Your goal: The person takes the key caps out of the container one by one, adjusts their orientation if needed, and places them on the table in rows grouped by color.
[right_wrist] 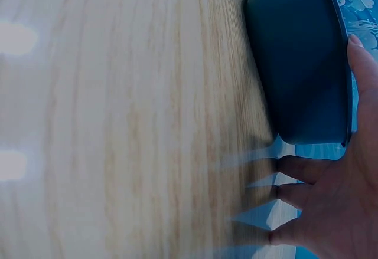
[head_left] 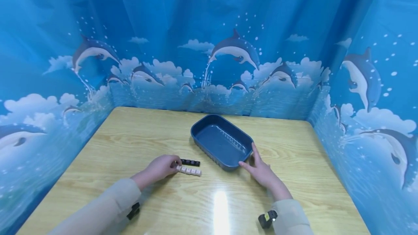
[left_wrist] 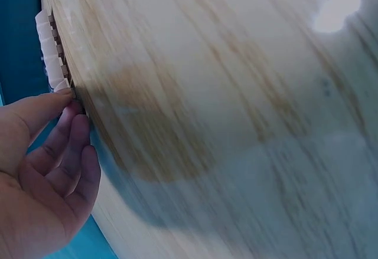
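My left hand pinches the near-left end of a row of white keycaps between thumb and fingertips. In the left wrist view the white row runs away from the pinch, with small brown parts along its side. Just beyond it on the table lies a similar row of black keycaps, its left end partly behind the hand. My right hand touches the right corner of a dark blue rectangular dish, fingers spread and fairly straight. In the right wrist view, the thumb lies along the dish's rim.
The wood-grain table carries the dish and both rows. A blue curtain printed with dolphins encloses the back and sides. Glare shines on the table's near part.
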`<state>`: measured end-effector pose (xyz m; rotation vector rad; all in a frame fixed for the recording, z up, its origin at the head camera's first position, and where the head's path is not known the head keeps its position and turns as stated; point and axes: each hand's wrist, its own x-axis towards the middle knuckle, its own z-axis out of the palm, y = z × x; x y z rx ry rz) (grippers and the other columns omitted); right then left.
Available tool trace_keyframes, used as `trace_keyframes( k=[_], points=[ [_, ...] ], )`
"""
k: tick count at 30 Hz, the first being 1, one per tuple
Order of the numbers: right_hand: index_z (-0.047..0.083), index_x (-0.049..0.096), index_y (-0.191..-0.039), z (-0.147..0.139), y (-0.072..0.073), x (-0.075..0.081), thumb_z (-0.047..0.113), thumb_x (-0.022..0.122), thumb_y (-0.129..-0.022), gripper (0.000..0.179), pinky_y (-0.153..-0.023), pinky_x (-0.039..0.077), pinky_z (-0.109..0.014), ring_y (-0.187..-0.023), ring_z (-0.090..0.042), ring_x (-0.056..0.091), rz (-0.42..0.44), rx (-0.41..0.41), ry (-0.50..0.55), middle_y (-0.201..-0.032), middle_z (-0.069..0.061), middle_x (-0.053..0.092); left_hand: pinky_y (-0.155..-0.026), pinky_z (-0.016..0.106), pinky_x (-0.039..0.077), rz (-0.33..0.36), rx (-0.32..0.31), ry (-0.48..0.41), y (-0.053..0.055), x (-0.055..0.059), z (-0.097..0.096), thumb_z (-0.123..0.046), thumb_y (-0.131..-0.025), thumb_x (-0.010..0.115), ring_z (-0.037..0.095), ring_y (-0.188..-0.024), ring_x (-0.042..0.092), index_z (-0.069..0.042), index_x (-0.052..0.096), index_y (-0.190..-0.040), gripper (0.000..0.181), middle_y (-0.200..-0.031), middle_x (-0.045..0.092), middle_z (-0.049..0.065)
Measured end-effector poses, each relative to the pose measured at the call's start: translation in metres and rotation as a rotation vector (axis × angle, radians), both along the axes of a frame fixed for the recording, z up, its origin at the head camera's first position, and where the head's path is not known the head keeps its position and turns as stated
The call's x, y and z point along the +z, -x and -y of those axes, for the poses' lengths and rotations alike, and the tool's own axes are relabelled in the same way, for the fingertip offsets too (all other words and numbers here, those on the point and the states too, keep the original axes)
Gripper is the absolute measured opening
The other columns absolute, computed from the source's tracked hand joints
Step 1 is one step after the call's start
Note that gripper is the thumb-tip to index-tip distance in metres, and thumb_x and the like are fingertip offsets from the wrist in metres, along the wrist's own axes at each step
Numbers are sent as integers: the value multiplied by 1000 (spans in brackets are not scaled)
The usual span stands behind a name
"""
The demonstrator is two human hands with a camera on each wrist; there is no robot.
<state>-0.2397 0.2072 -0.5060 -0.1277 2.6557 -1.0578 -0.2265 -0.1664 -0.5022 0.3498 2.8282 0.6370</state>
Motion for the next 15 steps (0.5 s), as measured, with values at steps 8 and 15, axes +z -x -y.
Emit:
trace_keyframes(
  k=[8,15],
  points=[
    [22,-14,-155,0,0,0,65,49,-92,99,-106,-12,-65,-139,-50,15,7,-5,5,-160,-17,4,-72,34,52,4,-8,-14,0,0,0,-7,-81,77,10,-75,57,-17,69,-98,21,-82,63,-7],
    [22,-14,-155,0,0,-1,68,49,-90,101,-107,-12,-66,-138,-50,17,3,-3,4,-159,-18,5,-68,32,50,-1,-26,-16,-1,1,-1,-7,-81,76,9,-70,54,-16,69,-99,21,-79,60,-8]
  ],
)
